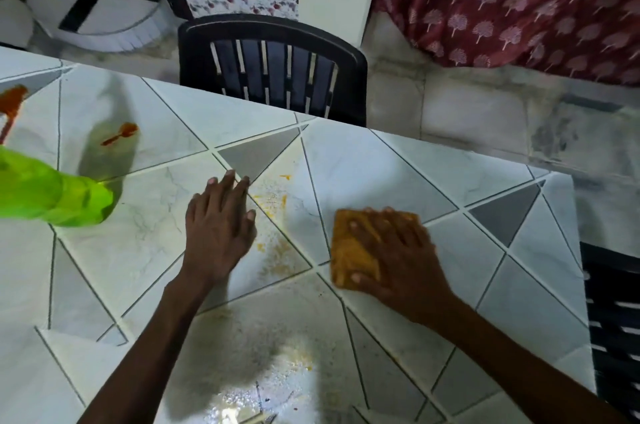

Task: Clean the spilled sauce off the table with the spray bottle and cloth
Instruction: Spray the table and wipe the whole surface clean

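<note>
The left hand [220,226] is lying flat on the tiled tabletop [381,164], palm down and fingers straight and released, holding nothing. The right hand [394,257] is pressing down on a mustard-orange cloth [346,250], fingers spread and straight across its top; the cloth is lying flat on the tabletop, to the right of the left hand and apart from it. Between the two hands, a yellowish sauce smear [277,202] is showing on the tiles, just beside the left hand's fingertips, with fine specks trailing down from it. A red sauce spill [121,134] is sitting farther back on the left of the tabletop, well apart from the cloth, and a second red patch [14,101] is showing at the left edge of the view. The green spray bottle [52,195] is standing out on the left side of the tabletop, near the red spill and clear of both hands; it is blurred, and whether it is upright or lying cannot be determined. A wet, glistening patch [270,389] is reflecting light on the near part of the tabletop between the forearms. A black slatted chair [273,67] is standing against the far edge of the tabletop, and a maroon patterned curtain [519,1] is hanging behind to the right.
</note>
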### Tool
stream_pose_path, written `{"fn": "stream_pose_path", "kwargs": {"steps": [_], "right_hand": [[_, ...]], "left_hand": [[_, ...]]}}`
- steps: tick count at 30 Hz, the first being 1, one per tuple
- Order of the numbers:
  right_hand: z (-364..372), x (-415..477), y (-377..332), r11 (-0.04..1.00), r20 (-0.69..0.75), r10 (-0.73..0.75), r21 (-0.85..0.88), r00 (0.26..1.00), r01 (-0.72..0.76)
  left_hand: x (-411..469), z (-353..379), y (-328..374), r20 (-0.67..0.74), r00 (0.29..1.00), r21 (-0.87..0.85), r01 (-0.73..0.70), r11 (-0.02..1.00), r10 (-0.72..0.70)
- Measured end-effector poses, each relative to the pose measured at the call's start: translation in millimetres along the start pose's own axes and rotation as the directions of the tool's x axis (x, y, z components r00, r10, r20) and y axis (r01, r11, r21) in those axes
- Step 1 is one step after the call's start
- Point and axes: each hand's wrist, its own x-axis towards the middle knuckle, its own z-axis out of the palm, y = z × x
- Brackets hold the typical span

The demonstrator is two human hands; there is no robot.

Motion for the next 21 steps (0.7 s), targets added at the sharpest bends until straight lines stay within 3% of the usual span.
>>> {"fn": "stream_pose_path", "kwargs": {"steps": [4, 6, 10, 13, 16, 18, 21], "right_hand": [[-7, 86, 26, 0.917, -0.071, 0.395, -0.024, 0.916, -0.397], [-13, 148, 3, 0.889, -0.095, 0.457, 0.037, 0.884, -0.456], [-7, 190, -80, 0.941, -0.063, 0.333, 0.090, 0.941, -0.327], [2, 133, -112, 0.988, -0.070, 0.143, 0.066, 0.987, -0.139], [9, 59, -92, 0.996, -0.045, 0.018, 0.091, 0.999, -0.014], [9, 31, -66, 0.998, -0.032, 0.008, 0.056, 0.999, -0.006], [6, 70, -30, 0.991, -0.062, 0.128, -0.035, 0.990, -0.130]], "left_hand": [[1, 2, 0, 0.028, 0.999, 0.011, 0.027, 1.000, -0.027], [-1, 2, 0, 0.036, 0.998, -0.012, 0.043, 0.999, -0.042], [1, 3, -1, 0.053, 0.997, -0.081, 0.059, 0.995, -0.055], [2, -5, -8, 0.074, 0.996, -0.193, 0.065, 0.979, -0.052], [4, -15, -13, 0.059, 0.998, -0.294, 0.045, 0.955, -0.029], [3, -18, -20, 0.005, 1.000, -0.254, 0.030, 0.967, -0.030], [-4, -24, -39, 0.006, 0.995, -0.147, 0.103, 0.984, -0.103]]}}
